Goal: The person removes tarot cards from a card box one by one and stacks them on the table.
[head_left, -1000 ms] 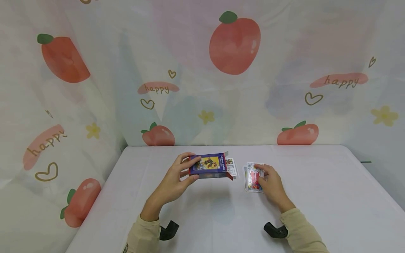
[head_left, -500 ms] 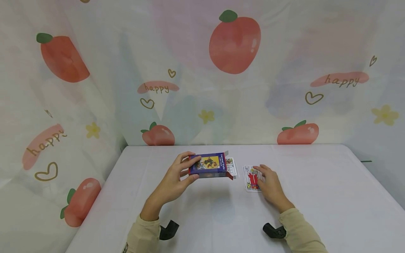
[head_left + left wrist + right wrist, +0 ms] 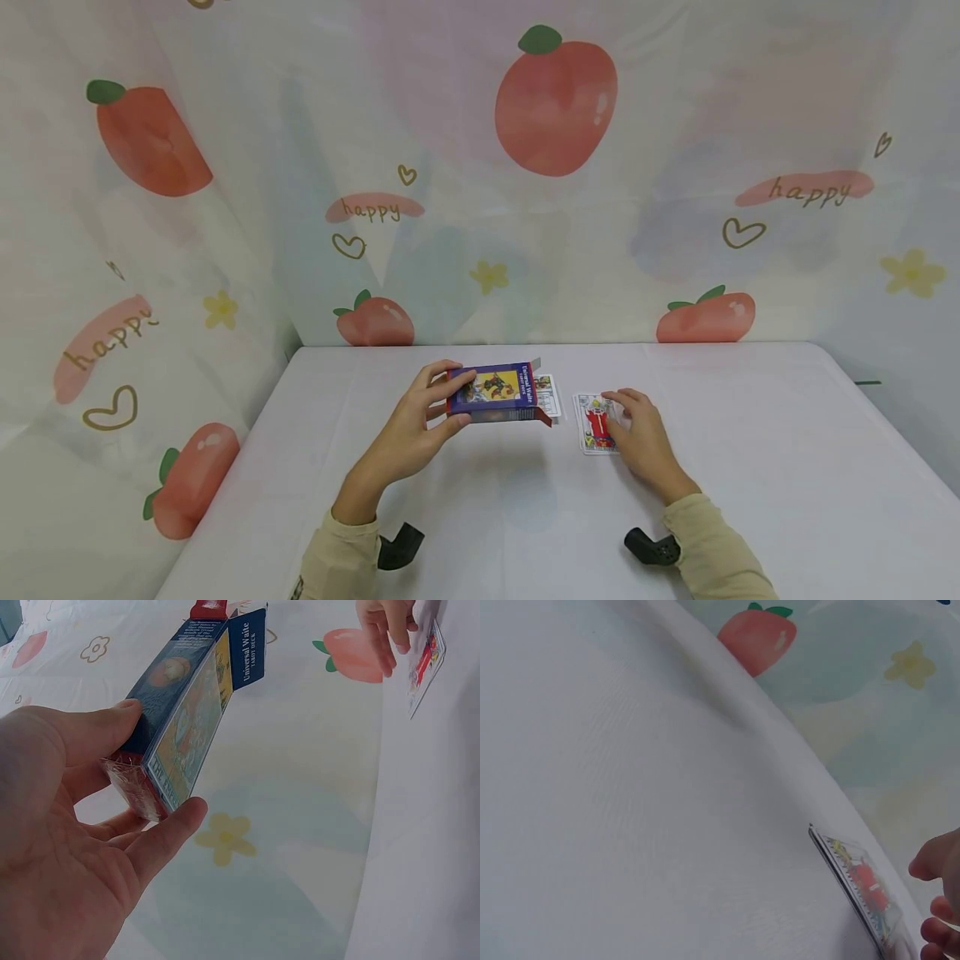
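My left hand (image 3: 405,442) holds a blue tarot card box (image 3: 495,388) at one end, thumb and fingers round it, above the table. Its end flaps stand open on the right; the left wrist view shows the lettered flap (image 3: 249,656). Just past that open end, white-bordered cards (image 3: 549,397) show, partly hidden by the box. To the right a small stack of tarot cards (image 3: 595,425) lies flat, a red figure on its top card. My right hand (image 3: 645,442) hovers at its right edge; the right wrist view shows a gap between fingers (image 3: 937,906) and stack (image 3: 866,889).
A white cloth covers the table (image 3: 510,517). Behind it and at the left hangs a backdrop (image 3: 450,250) printed with fruit and hearts. Black camera mounts (image 3: 402,547) stick out from both wrists.
A second ago my right fingers were on a card at the stack's top. They have let it go, and the stack sits squarer and slightly further left. My left hand and the box stay put.
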The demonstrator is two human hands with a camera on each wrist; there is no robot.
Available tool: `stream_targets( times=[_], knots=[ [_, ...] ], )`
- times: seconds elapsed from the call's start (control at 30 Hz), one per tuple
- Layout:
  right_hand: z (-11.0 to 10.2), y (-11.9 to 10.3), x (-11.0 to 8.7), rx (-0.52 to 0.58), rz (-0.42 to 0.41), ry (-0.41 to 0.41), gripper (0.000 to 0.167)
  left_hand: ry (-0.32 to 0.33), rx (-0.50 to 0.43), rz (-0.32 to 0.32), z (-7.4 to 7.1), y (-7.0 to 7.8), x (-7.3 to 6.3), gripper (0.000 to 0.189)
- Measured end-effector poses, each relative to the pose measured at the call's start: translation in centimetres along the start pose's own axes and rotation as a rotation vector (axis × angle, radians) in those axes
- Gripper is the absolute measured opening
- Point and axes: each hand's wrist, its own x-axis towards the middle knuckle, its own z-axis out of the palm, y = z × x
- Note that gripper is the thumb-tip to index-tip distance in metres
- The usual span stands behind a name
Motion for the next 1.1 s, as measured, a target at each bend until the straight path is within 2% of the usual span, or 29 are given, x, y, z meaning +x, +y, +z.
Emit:
stream_targets(
  times=[0.17, 0.4, 0.67, 0.83, 1.1],
  knots=[
    [-0.6, -0.8, 0.1, 0.045, 0.002, 0.006, 0.039, 0.004, 0.002, -0.004, 0.0, 0.1, 0.0, 0.052],
    [-1.6, -3.0, -0.2, 0.070, -0.059, 0.034, 0.037, 0.005, 0.005, -0.003, 0.1, 0.0, 0.0, 0.053],
    [-3.0, -6.6, -1.3, 0.127, -0.149, 0.045, 0.036, 0.009, 0.011, 0.006, 0.2, -0.2, 0.0, 0.053],
    [-3.6, -8.8, -2.2, 0.160, -0.202, 0.039, 0.036, 0.009, 0.008, 0.005, 0.2, -0.2, 0.0, 0.052],
    [-3.8, -11.0, -3.2, 0.192, -0.225, 0.006, 0.035, 0.016, 0.007, 0.009, 0.2, -0.1, 0.0, 0.053]
  ],
)
